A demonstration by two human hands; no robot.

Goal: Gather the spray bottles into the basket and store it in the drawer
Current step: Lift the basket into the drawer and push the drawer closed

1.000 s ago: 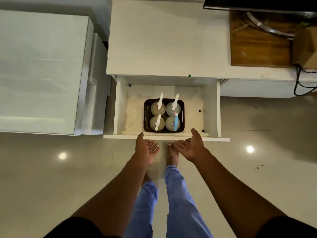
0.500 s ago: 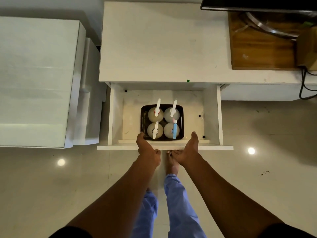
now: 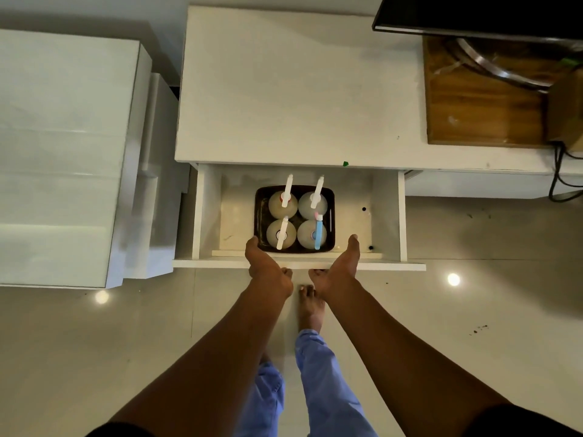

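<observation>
A dark basket [image 3: 259, 203] stands inside the open white drawer [image 3: 387, 212], near its front. Several pale spray bottles sit upright in it: those with white triggers [image 3: 283, 205] and one with a blue trigger [image 3: 318, 232]. My left hand [image 3: 268, 271] and my right hand [image 3: 338, 272] both grip the drawer's front panel [image 3: 397, 266]. The thumbs lie over its top edge on either side of the basket, and the fingers curl below it.
The drawer belongs to a white cabinet [image 3: 284, 89] with a wooden board [image 3: 479, 102] and a dark screen [image 3: 473, 14] at the right. A white unit [image 3: 63, 152] stands to the left. My bare feet [image 3: 310, 307] are on the glossy floor under the drawer front.
My hands, open with palms up a second ago, have moved forward and closed on the drawer's front panel. The basket and bottles have not shifted in the drawer.
</observation>
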